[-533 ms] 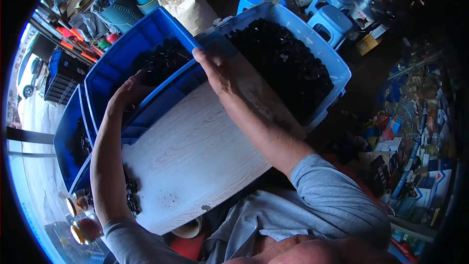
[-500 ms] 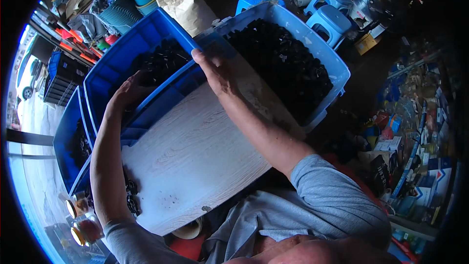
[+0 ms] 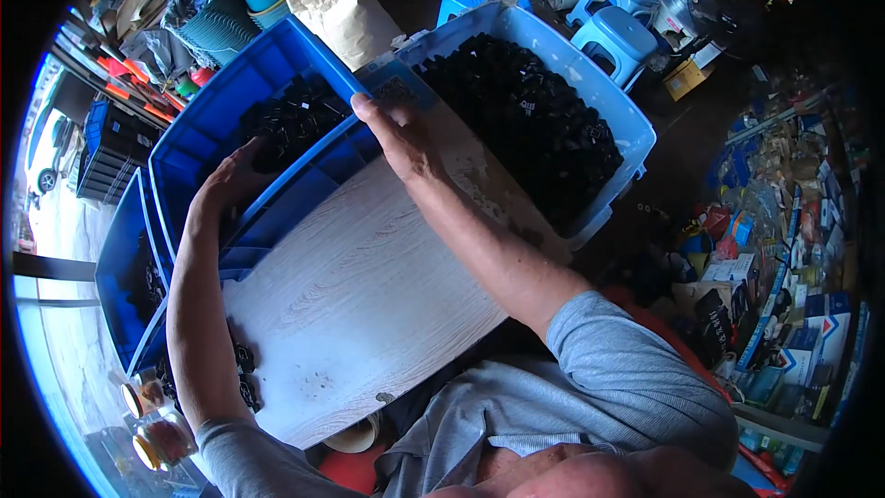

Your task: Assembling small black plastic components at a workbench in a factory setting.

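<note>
A deep blue plastic bin (image 3: 207,69) stands tilted at the far side of the board, a heap of small black parts (image 3: 295,120) inside it. My left hand (image 3: 232,175) reaches into this bin, its visible fingers stretched out against the near side of the heap; the fingertips are partly hidden. On the bin's right rim, my right hand (image 3: 398,136) grips the edge, thumb on top. Below both arms lies a pale wood-grain board (image 3: 359,286). A large translucent blue-white tub (image 3: 631,124), full of similar black parts (image 3: 525,120), stands at the right.
Another blue bin (image 3: 115,267) with black parts sits at the left. More black parts (image 3: 244,373) lie on the board's left edge, near two lidded jars (image 3: 164,441). Behind are a paper sack (image 3: 341,9) and blue stools (image 3: 618,41). Packages (image 3: 737,267) clutter the right.
The whole view has shifted slightly. The blue bin tips a little differently, with more of the black heap showing. Both hands keep their places at the bin.
</note>
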### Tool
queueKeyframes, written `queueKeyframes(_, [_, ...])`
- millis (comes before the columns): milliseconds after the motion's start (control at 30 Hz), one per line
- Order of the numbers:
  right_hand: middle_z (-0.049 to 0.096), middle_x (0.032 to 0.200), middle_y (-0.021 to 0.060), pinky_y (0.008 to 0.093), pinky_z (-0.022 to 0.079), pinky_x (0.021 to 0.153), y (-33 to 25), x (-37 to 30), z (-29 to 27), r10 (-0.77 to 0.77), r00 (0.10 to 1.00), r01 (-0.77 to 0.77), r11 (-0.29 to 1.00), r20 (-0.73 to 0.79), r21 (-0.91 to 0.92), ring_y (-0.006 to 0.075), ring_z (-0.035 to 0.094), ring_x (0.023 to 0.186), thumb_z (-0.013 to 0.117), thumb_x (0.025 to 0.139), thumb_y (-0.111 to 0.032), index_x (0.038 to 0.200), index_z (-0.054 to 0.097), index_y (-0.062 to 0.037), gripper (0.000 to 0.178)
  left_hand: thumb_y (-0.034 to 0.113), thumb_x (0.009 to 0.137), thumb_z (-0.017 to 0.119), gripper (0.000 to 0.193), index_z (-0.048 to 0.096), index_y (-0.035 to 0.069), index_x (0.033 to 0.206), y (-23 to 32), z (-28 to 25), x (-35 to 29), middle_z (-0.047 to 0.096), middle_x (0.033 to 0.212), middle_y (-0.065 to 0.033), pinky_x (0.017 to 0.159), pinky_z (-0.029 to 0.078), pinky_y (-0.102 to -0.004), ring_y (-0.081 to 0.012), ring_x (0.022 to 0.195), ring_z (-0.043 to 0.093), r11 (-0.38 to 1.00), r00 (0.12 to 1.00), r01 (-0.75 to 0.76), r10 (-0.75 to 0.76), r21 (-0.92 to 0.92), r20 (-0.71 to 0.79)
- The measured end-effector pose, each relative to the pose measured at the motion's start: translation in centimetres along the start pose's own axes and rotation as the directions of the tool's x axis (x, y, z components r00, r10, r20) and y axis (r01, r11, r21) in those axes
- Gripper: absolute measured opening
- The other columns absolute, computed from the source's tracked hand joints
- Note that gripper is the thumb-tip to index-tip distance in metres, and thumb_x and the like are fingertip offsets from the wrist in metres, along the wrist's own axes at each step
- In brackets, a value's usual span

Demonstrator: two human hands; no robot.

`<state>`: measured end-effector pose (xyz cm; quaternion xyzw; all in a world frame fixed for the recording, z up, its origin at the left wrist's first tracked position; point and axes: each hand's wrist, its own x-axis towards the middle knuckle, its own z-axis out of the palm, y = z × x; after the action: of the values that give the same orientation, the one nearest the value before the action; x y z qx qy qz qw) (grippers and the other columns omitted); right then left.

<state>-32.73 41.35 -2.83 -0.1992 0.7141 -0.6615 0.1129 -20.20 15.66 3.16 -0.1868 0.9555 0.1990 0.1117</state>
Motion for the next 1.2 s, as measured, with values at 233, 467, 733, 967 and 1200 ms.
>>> queueKeyframes(233, [0.052, 0.057, 0.0034, 0.0371, 0.039, 0.062, -0.3, -0.2, 0.3, -0.082, 0.994, 0.086, 0.995, -0.077, 0.052, 0.0165, 0.053, 0.062, 0.056, 0.088, -0.071, 0.062, 0.062, -0.0062, 0.07, 0.035, 0.083, 0.08, 0.077, 0.05, 0.008, 0.149, 1.5, -0.5, -0.1, 0.061, 0.14, -0.0185, 0.112, 0.044, -0.0399, -0.0285, 0.131, 0.056, 0.999, 0.999, 0.028, -0.026, -0.041, 0.042])
queueKeyframes(467, [0.059, 0.059, 0.0064, 0.0372, 0.041, 0.063, -0.5, -0.4, 0.0, -0.028, 0.999, 0.029, 0.999, -0.022, 0.037, 0.0177, 0.059, 0.065, 0.056, 0.09, -0.07, 0.066, 0.068, -0.0064, 0.069, 0.029, 0.085, 0.079, 0.07, 0.052, 0.007, 0.145, 0.5, 0.4, 0.5, 0.062, 0.138, -0.017, 0.108, 0.046, -0.0388, -0.0258, 0.127, 0.058, 0.983, 0.981, -0.183, 0.18, -0.032, -0.075])
queueKeyframes(733, [0.07, 0.099, 0.0117, 0.0342, 0.049, 0.086, -1.7, -0.6, -0.4, 0.084, 0.995, -0.082, 0.996, 0.059, -0.041, 0.023, 0.064, 0.099, 0.057, 0.083, -0.078, 0.111, 0.075, -0.0046, 0.08, 0.038, 0.082, 0.081, 0.071, 0.055, 0.011, 0.143, -1.4, 1.3, 1.2, 0.066, 0.13, -0.0184, 0.103, 0.049, -0.0395, -0.0301, 0.122, 0.062, 0.979, 0.978, -0.194, 0.189, -0.056, -0.091])
queueKeyframes(967, [0.073, 0.112, 0.0167, 0.0398, 0.047, 0.096, -1.0, -0.7, -0.1, -0.034, 0.998, 0.036, 0.999, -0.047, 0.04, 0.0307, 0.066, 0.11, 0.053, 0.087, -0.075, 0.113, 0.077, -0.0101, 0.074, 0.032, 0.087, 0.081, 0.065, 0.055, 0.004, 0.139, 0.5, 0.1, 0.5, 0.065, 0.13, -0.0166, 0.102, 0.05, -0.0387, -0.0262, 0.118, 0.062, 0.977, 0.986, -0.163, 0.159, -0.138, -0.042])
queueKeyframes(1200, [0.073, 0.11, 0.0156, 0.0413, 0.047, 0.096, -1.6, -1.1, -0.2, 0.01, 0.999, -0.009, 1.0, -0.046, 0.02, 0.0301, 0.065, 0.108, 0.053, 0.087, -0.075, 0.111, 0.076, -0.0101, 0.073, 0.032, 0.088, 0.078, 0.065, 0.054, 0.006, 0.143, 1.4, 1.0, 0.3, 0.066, 0.129, -0.0167, 0.106, 0.049, -0.0388, -0.0262, 0.12, 0.062, 0.918, 0.968, -0.229, 0.248, -0.324, 0.018])
